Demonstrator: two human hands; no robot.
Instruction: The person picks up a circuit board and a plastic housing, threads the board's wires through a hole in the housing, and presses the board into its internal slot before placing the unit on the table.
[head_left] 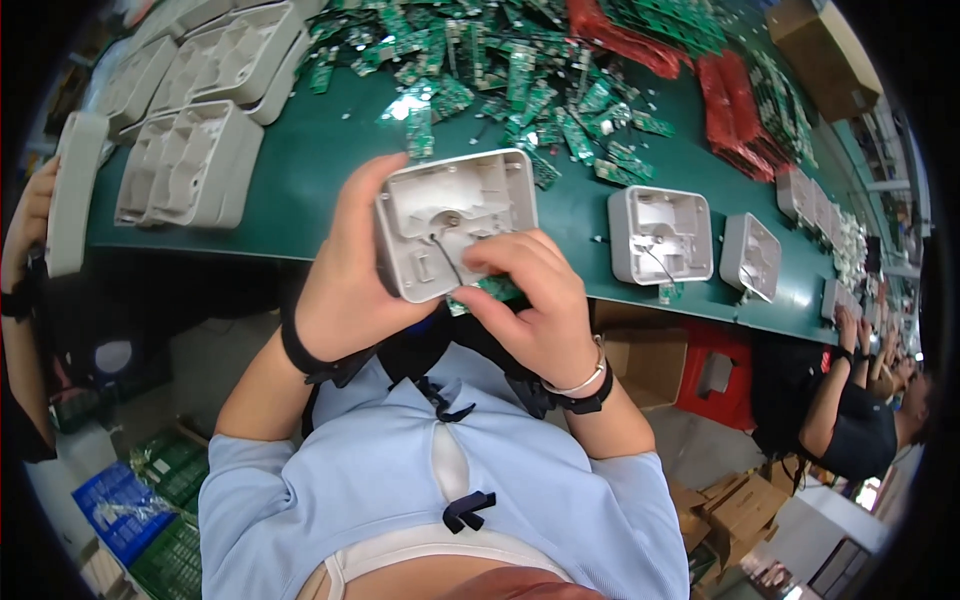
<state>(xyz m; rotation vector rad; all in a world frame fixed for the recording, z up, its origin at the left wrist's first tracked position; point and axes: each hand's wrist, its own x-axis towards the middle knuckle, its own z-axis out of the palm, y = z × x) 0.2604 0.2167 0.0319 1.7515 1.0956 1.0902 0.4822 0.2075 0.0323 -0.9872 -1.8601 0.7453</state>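
Note:
My left hand grips an open white plastic housing by its left side and tilts it above the table's near edge. Inside the housing are moulded ribs and posts, and a thin black wire runs from a hole toward its near wall. A small green circuit board shows at that near wall, partly covered by my right hand. The right thumb and fingers close around the board and the wire's end, with the fingertips reaching over the housing's inside. Exactly where the fingertips press is hidden.
Loose circuit boards heap across the green table. White housings stack at left; another housing, with a wire and board, stands at right. Red bubble wrap lies farther right. Co-workers' hands show at both sides.

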